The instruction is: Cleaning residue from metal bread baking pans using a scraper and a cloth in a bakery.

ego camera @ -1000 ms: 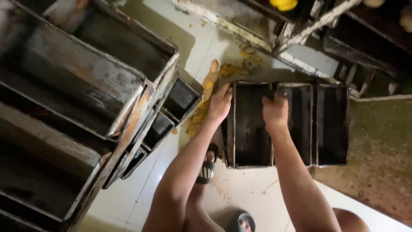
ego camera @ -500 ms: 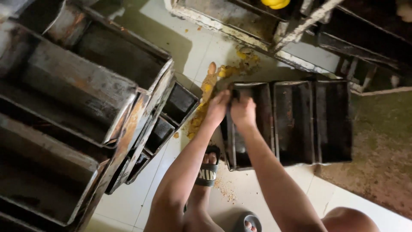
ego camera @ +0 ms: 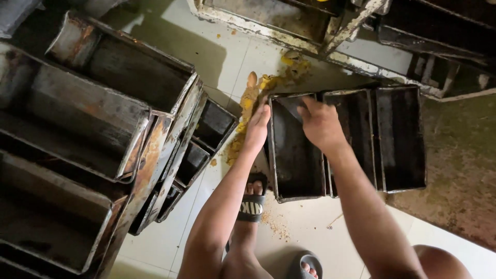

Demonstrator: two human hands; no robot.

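Compared with a second ago, the right hand [ego camera: 321, 124] has moved from the divider between the first and second compartments of the dark baking tin set [ego camera: 351, 142] over to the first compartment; half a second ago it was pressed close to the left hand, and now it sits a little apart from it. The tin set lies on the tiled floor [ego camera: 305, 227] in the centre right of the frame, three long compartments side by side. The right hand reaches into the upper end of the leftmost compartment with its fingers curled downward against the inner wall; whether they pinch anything cannot be told. The left hand [ego camera: 258, 128] lies along the tin set's outer left rim, fingers loosely bent over the edge, much as before.

Just left of that rim, a streak of yellow dough scraps [ego camera: 248, 111] runs up the floor toward the rusty metal rack frame [ego camera: 330, 39] at the top. The tin's upper edge sits near that frame. The left half of the frame is filled by stacked grey loaf tins [ego camera: 93, 119], their corner near the left forearm, leaving a narrow strip of floor between. A sandalled foot [ego camera: 252, 204] stands just below the tin set's lower left corner. Below the tins, the pale floor lies open.
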